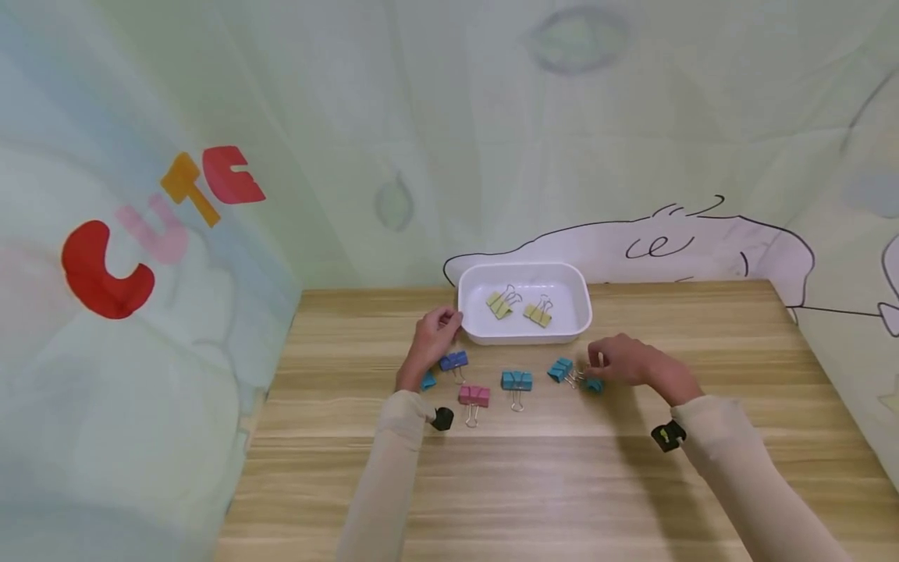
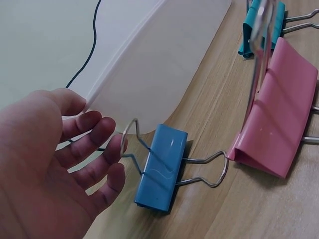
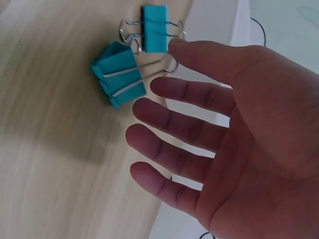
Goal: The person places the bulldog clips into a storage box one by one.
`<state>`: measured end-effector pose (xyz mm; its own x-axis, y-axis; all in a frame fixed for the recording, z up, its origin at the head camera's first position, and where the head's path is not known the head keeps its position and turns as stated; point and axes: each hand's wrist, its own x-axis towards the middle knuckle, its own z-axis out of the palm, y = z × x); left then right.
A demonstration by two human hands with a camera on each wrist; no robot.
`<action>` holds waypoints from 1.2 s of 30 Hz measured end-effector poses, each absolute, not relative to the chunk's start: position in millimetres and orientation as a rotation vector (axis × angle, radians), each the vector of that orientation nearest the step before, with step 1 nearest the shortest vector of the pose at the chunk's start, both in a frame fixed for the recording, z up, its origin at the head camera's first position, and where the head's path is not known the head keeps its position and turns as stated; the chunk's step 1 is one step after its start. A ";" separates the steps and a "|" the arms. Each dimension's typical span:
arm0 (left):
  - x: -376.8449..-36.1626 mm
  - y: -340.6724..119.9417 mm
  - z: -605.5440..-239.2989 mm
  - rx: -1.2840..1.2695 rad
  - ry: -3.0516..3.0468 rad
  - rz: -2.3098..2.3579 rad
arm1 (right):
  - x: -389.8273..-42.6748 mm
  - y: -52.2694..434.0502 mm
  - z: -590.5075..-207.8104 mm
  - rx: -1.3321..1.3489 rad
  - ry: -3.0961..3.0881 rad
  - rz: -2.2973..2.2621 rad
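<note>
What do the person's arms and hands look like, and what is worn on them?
Both arms are covered by long, close-fitting beige sleeves that end at the wrists. The left hand and right hand are bare, with no gloves or rings visible. A small black device sits under the left wrist, and a similar one with a yellow-green mark under the right wrist.

Long cream sleeves [image 1: 393, 468], a small black wrist-worn device [image 1: 667, 435] at each cuff.
</note>
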<state>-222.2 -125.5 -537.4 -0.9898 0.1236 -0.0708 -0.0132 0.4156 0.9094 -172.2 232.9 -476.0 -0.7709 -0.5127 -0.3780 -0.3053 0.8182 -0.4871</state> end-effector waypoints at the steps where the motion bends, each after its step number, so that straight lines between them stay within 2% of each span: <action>1: -222.0 -125.5 -537.7 0.103 2.536 1.630 | -171.9 232.0 -477.9 -0.605 2.496 -0.548; 20: -222.6 -124.9 -536.9 0.112 2.533 1.652 | -172.4 236.0 -473.7 -0.499 2.503 -0.399; 36: -222.4 -125.4 -536.7 0.101 2.529 1.647 | -187.2 244.9 -440.5 -0.600 2.565 -0.363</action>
